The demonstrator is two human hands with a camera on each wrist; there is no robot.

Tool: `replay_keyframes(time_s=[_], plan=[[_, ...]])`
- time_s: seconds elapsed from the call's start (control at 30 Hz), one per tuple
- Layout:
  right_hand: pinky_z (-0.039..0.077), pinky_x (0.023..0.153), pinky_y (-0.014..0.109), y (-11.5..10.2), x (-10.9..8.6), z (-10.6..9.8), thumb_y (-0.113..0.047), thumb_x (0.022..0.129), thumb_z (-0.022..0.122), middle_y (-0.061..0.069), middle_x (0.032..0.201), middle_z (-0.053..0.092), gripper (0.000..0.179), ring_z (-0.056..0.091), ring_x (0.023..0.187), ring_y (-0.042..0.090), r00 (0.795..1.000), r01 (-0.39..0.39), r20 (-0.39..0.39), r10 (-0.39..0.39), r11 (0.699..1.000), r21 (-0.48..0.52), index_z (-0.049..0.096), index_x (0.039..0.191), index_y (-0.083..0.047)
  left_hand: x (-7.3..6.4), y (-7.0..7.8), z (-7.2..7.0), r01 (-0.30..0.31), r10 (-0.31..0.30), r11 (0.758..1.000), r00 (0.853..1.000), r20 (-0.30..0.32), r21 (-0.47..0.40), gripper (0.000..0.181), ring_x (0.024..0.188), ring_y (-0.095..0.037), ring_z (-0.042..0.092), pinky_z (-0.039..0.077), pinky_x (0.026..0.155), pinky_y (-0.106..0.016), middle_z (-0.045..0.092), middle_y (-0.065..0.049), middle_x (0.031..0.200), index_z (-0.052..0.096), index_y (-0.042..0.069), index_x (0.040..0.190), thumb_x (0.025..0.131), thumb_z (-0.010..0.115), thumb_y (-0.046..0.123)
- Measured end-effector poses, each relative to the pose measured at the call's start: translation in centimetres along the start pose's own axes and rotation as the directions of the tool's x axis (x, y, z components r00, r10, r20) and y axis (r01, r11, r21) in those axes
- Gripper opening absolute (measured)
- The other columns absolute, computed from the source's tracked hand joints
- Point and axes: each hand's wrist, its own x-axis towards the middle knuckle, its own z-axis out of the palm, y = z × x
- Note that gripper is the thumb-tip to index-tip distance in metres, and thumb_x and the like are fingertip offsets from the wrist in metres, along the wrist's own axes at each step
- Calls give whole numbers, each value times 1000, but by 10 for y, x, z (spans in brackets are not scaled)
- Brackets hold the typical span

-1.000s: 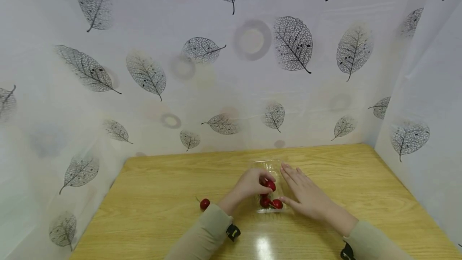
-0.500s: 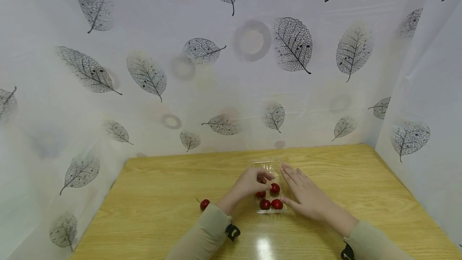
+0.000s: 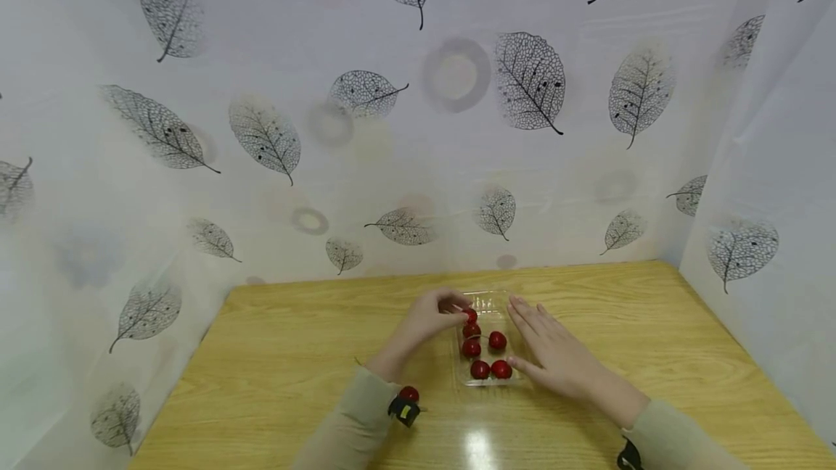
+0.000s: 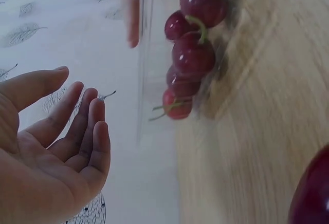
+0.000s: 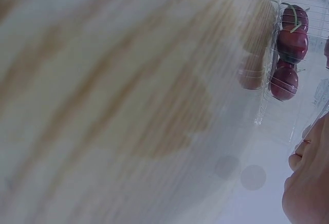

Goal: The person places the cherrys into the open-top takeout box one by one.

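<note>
Left hand (image 3: pixel 421 321) empty, fingers loosely bent; right hand (image 3: pixel 555 355) flat beside clear tray (image 3: pixel 493 384). Left wristband (image 3: pixel 404 410), close to loose cherry (image 3: pixel 409 393), could knock it rolling.

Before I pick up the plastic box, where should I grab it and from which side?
I'd take the plastic box by its two long side walls, one hand from each side. It lies flat on the table, open on top with cherries inside, so a level hold should probably spill least. Your right hand lies beside the right wall; your left hand is near the left.
</note>
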Motion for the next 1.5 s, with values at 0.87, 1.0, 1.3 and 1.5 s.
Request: replay_keyframes(time_s=[0.87, 1.0, 1.3, 1.5], plan=[[21, 114, 50, 1, 1, 2, -52, 92, 50, 11, 157, 13, 82, 14, 144, 28, 1000, 9, -4, -9, 1000, -20, 18, 149, -2, -38, -32, -76, 101, -122, 988, 974, -190, -114, 25, 95, -21, 62, 51, 87, -34, 67, -13, 109, 65, 3, 112, 87, 65, 8], [20, 114, 50, 1, 1, 2, -51, 92, 49, 11, 157, 12, 81, 13, 144, 27, 1000, 4, 2, -4, 1000, -23, 17, 149, -3, -44, -40, -79, 120, -144, 985, 966, -214, -121, 26, 95, -19, 61, 51, 89, -34, 66, -13, 109, 64, 4, 112, 87, 65, 10], [21, 114, 50, 2, 0, 3, -52, 92, 50, 11, 157, 14, 82, 14, 144, 27, 1000, -1, -5, 1, 1000, -13, 16, 150, -5, -56, -59, -81, 147, -175, 981, 952, -251, -128, 26, 97, -22, 62, 51, 88, -35, 67, -13, 108, 65, 2, 110, 86, 67, 9], [23, 113, 51, 3, 0, 4, -53, 92, 49, 11, 157, 14, 81, 14, 144, 27, 1000, 6, -7, -6, 1000, -18, 18, 149, -3, -65, -70, -80, 197, -233, 967, 939, -253, -160, 25, 92, -19, 61, 51, 84, -32, 67, -13, 107, 65, 0, 110, 86, 65, 7]])
